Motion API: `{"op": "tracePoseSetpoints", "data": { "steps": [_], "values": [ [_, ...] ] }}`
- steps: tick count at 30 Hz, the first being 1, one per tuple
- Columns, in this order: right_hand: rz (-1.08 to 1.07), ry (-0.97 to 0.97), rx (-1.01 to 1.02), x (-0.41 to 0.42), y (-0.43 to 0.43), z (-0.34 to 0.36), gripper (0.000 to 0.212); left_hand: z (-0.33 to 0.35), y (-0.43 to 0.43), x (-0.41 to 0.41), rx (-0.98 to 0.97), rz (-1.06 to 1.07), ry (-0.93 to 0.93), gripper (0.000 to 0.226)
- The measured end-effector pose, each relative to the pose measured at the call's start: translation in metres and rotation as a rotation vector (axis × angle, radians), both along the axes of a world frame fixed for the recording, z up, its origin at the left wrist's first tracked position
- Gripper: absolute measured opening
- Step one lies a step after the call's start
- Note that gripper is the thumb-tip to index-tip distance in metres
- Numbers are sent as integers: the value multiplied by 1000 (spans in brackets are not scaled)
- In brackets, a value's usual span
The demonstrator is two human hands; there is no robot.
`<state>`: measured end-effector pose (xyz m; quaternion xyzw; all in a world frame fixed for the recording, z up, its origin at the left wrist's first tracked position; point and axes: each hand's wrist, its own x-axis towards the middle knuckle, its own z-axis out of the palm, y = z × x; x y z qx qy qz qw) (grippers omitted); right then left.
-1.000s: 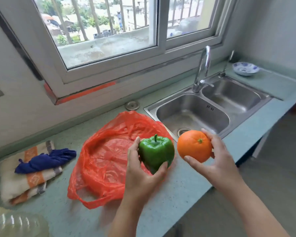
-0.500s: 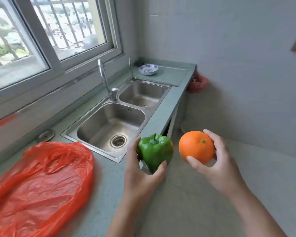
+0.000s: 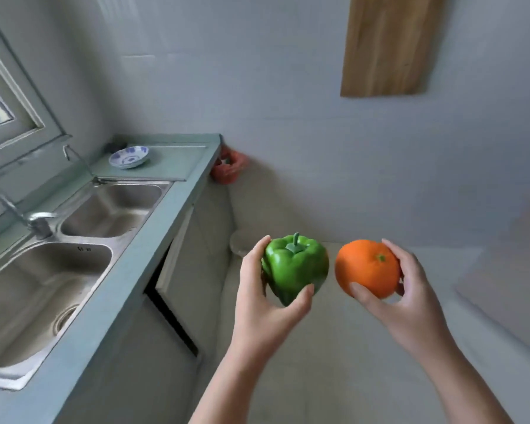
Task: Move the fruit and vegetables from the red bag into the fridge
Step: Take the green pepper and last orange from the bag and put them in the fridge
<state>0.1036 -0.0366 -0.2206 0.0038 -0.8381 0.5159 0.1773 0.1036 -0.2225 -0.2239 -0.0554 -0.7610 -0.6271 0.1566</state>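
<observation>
One stem-up green pepper (image 3: 294, 270) in left hand (image 3: 263, 304), orange (image 3: 366, 267) in right hand (image 3: 410, 298)

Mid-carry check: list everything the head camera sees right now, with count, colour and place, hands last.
pepper: one, green, in the left hand.
orange: one, orange, in the right hand, apart from the pepper.
counter: one, pale green, along the left wall.
sink: one, steel, two basins, in the counter.
tap: one, steel, behind the basins.
bowl: one, white and blue, far end of the counter.
cupboard door: one, pale, ajar under the counter.
red item: one, floor by the counter's far end; too blurred to name.
wooden board: one, light brown, far wall.
window: one, pale frame, upper left.
left hand: grips the pepper.
right hand: grips the orange.
</observation>
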Motion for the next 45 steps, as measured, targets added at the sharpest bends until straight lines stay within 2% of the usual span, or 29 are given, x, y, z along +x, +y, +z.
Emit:
{"op": "tracePoseSetpoints", "data": {
  "steps": [4, 14, 21, 28, 32, 36, 45],
  "values": [
    [-90, -2, -29, 5, 56, -7, 83, -2, 55, -18, -15, -122, -30, 80],
    [-508, -80, -92, 35, 197, -25, 77, -19, 213, -62, -58, -521, -91, 80],
    [-748, -135, -88, 11, 303, -22, 70, -23, 348, -123, -15, -746, -107, 78],
    [-868, -121, -21, -44, 408, 13, 75, -4, 470, -193, 45, -882, -127, 77],
    [-941, -127, -46, -51, 450, 10, 77, -4, 525, -213, 29, -968, -142, 75],
    [-1009, -113, -78, -58, 493, 6, 79, -5, 573, -224, 6, -1035, -152, 84],
    [-996, -70, -84, -99, 627, 16, 79, 9, 709, -261, 10, -1029, -110, 82]
  ]
}}
